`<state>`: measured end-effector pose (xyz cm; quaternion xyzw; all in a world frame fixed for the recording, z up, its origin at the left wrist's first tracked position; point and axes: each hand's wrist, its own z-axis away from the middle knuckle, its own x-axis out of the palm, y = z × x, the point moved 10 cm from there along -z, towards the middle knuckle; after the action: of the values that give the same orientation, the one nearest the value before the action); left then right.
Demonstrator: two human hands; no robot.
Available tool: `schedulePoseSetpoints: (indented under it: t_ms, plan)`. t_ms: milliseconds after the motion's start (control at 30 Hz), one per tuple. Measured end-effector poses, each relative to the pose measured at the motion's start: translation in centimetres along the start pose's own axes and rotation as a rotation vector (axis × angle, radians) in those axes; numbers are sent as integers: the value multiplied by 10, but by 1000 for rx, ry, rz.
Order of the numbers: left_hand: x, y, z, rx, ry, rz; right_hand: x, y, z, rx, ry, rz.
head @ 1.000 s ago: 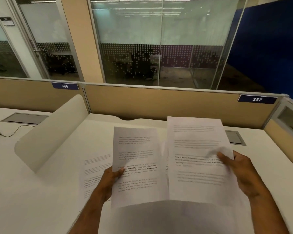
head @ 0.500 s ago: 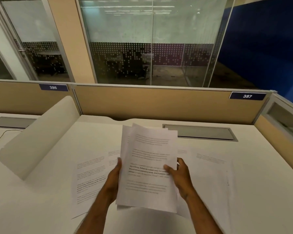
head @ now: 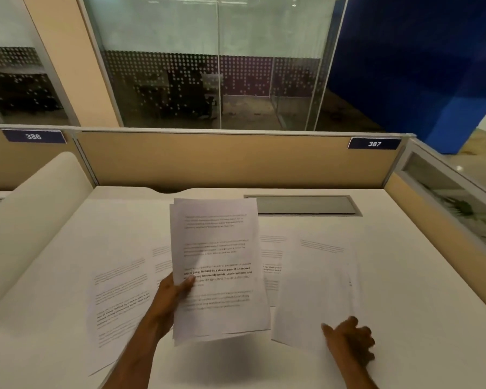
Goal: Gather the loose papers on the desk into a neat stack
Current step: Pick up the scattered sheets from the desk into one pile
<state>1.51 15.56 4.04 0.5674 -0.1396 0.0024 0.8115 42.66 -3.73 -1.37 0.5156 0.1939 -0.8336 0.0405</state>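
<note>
A: What changed from half a second back?

B: The right hand (head: 348, 342) has let go of the held bundle of white printed sheets (head: 219, 270) and now rests, fingers curled and gripping nothing, on the near corner of a loose white sheet (head: 317, 287) right of the bundle. The left hand (head: 170, 300) alone pinches the bundle, thumb on top, above the white desk (head: 421, 276).

A: And the room?

B: Tan partition (head: 222, 161) behind the bundle, glass wall beyond.

A: Anything unclear?

B: More printed sheets (head: 121, 299) lie left of the bundle; their text is blurred.
</note>
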Motion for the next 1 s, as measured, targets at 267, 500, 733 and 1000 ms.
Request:
schedulePoseSetpoints:
  t_ms: [267, 500, 733, 1000]
  plan:
    - [-8, 9, 3, 2, 23, -6, 14, 10, -21, 182, -134, -298]
    - [-26, 17, 6, 22, 82, -5, -98, -44, -14, -138, 241, -511]
    - [-31, 15, 5, 19, 130, -15, -162, -136, 9, -535, 538, -255]
    - [-30, 9, 6, 33, 155, -29, 0, -159, -24, -649, 158, 293]
